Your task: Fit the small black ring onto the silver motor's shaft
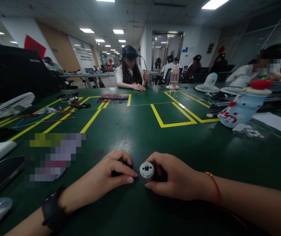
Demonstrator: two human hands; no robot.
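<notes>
A short silver metal cylinder (pixel 146 170) stands upright on the green table (pixel 120 131), a dark centre hole and smaller holes in its top face. Thumb and fingers of my right hand (pixel 173 175) close around its right side. Just left of the cylinder is my left hand (pixel 113 170), its fingers loosely curved and apart, with nothing visible in it. The left index fingertip comes close to the cylinder; a small gap shows between them. My right palm's inner side is in shadow.
Yellow tape (pixel 177 125) marks areas ahead. Wires (pixel 56 120) and a white fan (pixel 12 105) lie left, beside a pile of small coloured parts (pixel 113 98). A blue bottle (pixel 245 108) and a bag of beads (pixel 253 132) are right. A person (pixel 130 70) sits opposite.
</notes>
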